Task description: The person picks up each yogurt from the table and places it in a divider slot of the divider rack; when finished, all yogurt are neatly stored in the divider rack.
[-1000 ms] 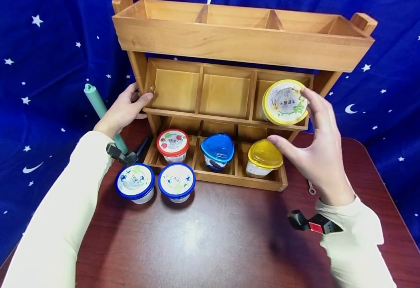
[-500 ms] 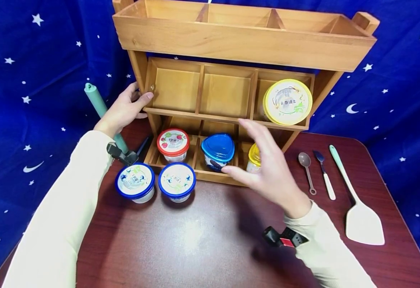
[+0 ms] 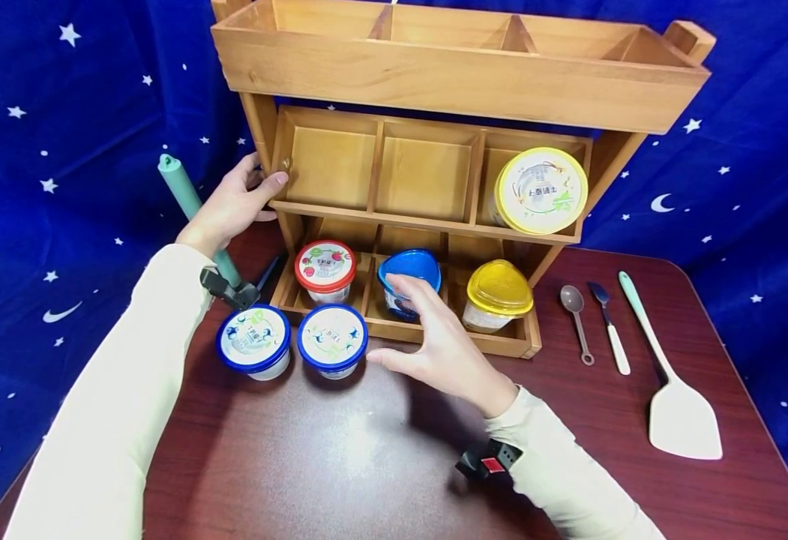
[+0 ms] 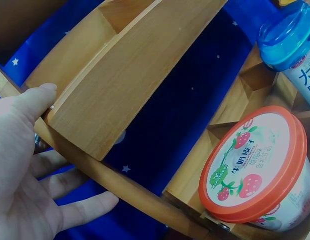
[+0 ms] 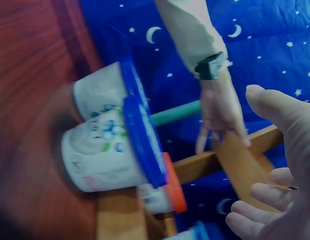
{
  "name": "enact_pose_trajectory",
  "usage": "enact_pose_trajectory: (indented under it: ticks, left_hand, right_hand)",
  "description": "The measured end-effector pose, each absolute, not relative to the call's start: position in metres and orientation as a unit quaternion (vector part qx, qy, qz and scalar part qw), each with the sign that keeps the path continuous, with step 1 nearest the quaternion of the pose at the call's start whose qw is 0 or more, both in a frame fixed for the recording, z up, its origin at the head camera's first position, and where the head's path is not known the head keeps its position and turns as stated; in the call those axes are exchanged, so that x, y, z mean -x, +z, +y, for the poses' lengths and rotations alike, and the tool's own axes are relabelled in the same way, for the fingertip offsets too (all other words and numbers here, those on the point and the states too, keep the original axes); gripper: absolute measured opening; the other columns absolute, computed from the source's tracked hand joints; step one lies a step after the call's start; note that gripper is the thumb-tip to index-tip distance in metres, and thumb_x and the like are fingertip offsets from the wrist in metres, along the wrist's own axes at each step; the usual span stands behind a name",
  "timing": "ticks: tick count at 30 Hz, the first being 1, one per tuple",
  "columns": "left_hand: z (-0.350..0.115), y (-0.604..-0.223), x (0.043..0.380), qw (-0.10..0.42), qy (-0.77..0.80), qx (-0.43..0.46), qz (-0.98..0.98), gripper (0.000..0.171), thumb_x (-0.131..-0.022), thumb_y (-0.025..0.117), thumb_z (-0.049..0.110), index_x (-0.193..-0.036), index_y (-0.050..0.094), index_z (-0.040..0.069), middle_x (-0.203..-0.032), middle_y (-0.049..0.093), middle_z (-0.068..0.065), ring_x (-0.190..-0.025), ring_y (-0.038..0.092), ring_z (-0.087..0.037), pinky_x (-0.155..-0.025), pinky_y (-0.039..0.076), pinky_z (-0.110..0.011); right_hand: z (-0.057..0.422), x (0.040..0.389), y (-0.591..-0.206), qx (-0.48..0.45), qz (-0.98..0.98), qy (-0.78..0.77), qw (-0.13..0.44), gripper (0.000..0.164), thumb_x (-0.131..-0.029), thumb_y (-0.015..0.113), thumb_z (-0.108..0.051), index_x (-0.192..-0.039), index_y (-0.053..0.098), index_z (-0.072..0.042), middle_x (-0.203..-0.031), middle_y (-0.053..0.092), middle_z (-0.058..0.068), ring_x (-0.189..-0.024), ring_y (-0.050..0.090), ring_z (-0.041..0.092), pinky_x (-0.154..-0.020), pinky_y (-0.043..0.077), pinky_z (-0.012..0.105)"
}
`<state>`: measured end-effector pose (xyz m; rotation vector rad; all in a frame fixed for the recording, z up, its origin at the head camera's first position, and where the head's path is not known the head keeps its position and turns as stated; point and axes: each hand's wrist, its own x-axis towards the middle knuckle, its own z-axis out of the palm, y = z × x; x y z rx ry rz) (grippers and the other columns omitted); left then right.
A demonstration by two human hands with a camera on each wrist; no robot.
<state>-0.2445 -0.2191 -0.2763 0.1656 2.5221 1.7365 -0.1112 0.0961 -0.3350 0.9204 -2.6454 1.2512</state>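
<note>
My left hand [image 3: 235,202] grips the left side of a wooden rack [image 3: 454,82]; in the left wrist view its thumb lies over the middle tier's edge, other fingers behind the upright. With thumb and fingers spread, my right hand [image 3: 444,345] hovers right of a blue-lidded white tub [image 3: 333,339], holding nothing. A second blue-lidded tub [image 3: 254,339] stands beside it on the table. The lower tier holds a red-lidded tub [image 3: 325,266], a cup with a clear blue lid [image 3: 410,271], partly behind my right fingers, and a cup with a yellow lid [image 3: 499,289].
A yellow-rimmed tub [image 3: 540,190] leans in the middle tier's right compartment. On the right lie a measuring spoon [image 3: 572,300], a small white-handled knife-like utensil [image 3: 615,341] and a white spatula [image 3: 684,420]. A green rod [image 3: 179,184] stands behind my left wrist.
My right hand has moved left and down from the yellow-rimmed tub, past the yellow-lidded cup, to beside the blue-lidded tubs. The utensils on the right came into view. My left hand stays put.
</note>
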Motion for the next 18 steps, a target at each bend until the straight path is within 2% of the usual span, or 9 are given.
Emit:
enact_pose_trajectory:
  ticks: [11, 18]
  left_hand:
    - [-0.219, -0.277, 0.246, 0.037, 0.567, -0.055, 0.821, 0.067, -0.102, 0.048, 0.044, -0.157, 0.018, 0.019, -0.153, 0.036, -0.021, -0.136, 0.044, -0.035, -0.105, 0.047, -0.053]
    - [-0.219, -0.277, 0.245, 0.036, 0.568, -0.056, 0.82, 0.067, -0.102, 0.048, 0.043, -0.157, 0.018, 0.02, -0.153, 0.036, -0.021, -0.136, 0.044, -0.035, -0.105, 0.047, -0.054]
  right_hand:
    - [0.08, 0.114, -0.372, -0.276, -0.861, 0.426, -0.023, 0.094, -0.073, 0.088, -0.036, -0.148, 0.038, -0.01, -0.138, 0.05, 0.009, -0.124, 0.053, 0.027, -0.106, 0.048, 0.047]
    - [0.072, 0.117, -0.389, -0.252, -0.864, 0.431, -0.071, 0.097, -0.073, 0.088, -0.034, -0.149, 0.036, -0.003, -0.133, 0.053, 0.014, -0.12, 0.057, 0.03, -0.105, 0.049, 0.044]
